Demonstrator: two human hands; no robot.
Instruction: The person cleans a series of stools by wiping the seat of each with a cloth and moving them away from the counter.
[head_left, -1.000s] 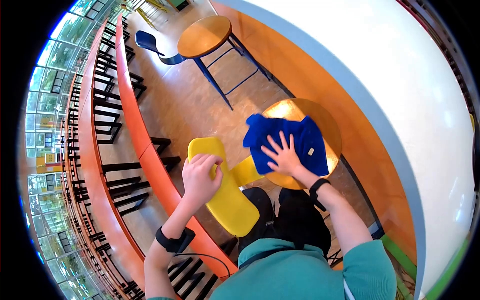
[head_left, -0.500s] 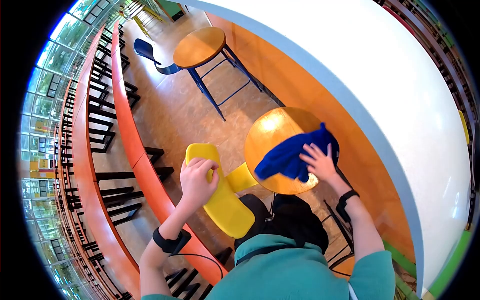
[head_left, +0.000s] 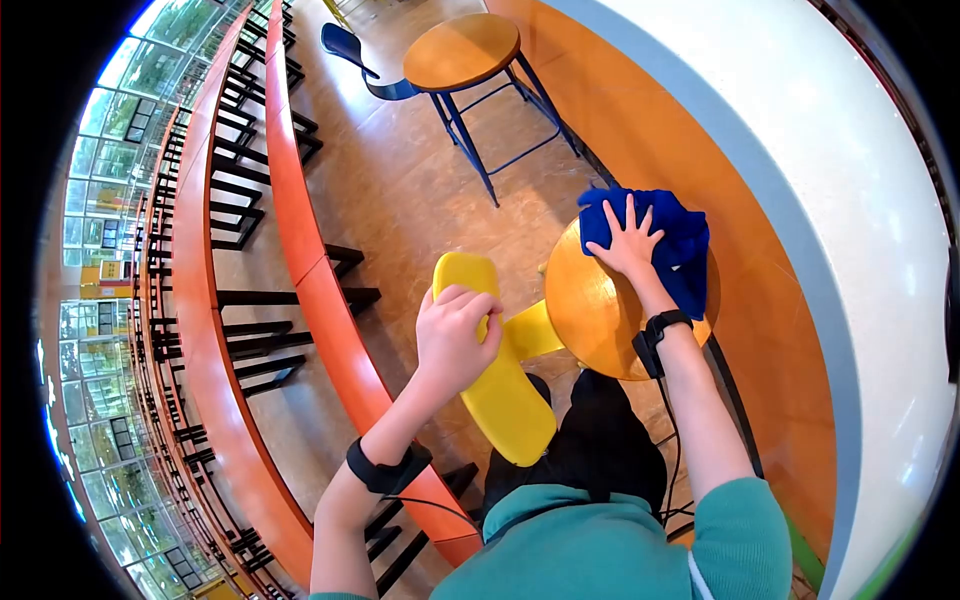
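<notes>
My left hand point(head_left: 457, 338) is closed over the edge of the yellow backrest point(head_left: 510, 400) of a chair. A yellow bracket point(head_left: 533, 331) joins that backrest to the round wooden seat point(head_left: 590, 320). On the far right part of the seat lies a crumpled blue cloth point(head_left: 685, 240). My right hand point(head_left: 630, 240) presses on it from above, flat, with the fingers spread. Part of the cloth hangs over the seat's right side.
A second chair with a round wooden seat point(head_left: 462, 52) and dark blue backrest point(head_left: 341, 42) stands ahead. Long red counters point(head_left: 300, 240) with black supports run along the left. To the right, a white countertop point(head_left: 800, 150) curves above an orange panel point(head_left: 690, 150).
My right hand has moved forward over the seat with the cloth, which is now bunched at the far right side. My left hand stays on the backrest. The view has shifted.
</notes>
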